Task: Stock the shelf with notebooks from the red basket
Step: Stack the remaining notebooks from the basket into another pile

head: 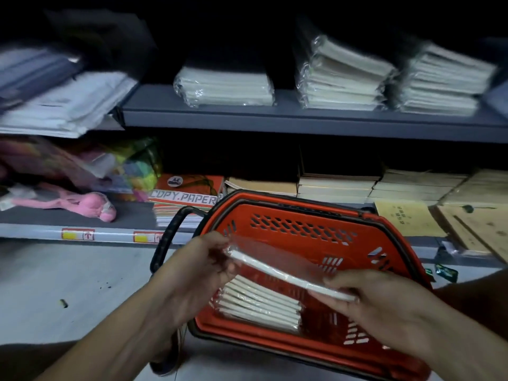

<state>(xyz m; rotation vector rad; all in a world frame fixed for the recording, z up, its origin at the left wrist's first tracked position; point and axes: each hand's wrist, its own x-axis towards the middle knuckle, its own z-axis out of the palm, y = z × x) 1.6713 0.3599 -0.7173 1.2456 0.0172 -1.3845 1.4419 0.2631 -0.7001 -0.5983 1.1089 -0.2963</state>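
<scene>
Now both hands' fingers (220,250) round notebook (286,273)

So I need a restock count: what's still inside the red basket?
One wrapped stack of notebooks lies in the red basket; its count is unclear, and the hands and held notebook hide part.

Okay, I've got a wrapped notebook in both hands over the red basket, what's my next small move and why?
Probably lift the notebook up toward the shortest wrapped stack on the upper shelf. Both the left hand and right hand already grip its ends, clear of the basket.
</scene>
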